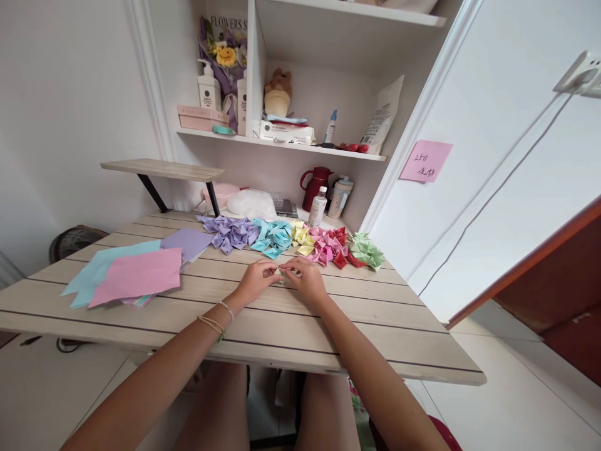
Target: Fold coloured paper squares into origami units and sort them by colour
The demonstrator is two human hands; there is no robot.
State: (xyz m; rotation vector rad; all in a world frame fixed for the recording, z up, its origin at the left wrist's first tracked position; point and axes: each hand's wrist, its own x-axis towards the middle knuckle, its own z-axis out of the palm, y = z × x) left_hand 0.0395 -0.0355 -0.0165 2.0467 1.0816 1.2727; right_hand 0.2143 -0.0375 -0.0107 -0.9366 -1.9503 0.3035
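Left hand (256, 279) and right hand (307, 280) pinch a small pale-green folded paper (280, 275) between nearly closed fingers (270, 267), over a slatted counter (282, 326), near colourful folded-paper heaps (273, 237).

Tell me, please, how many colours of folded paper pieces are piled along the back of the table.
6, left to right: purple pieces, blue pieces, yellow pieces, pink pieces, red pieces partly overlapping the pink, green pieces. Others may be hidden underneath.
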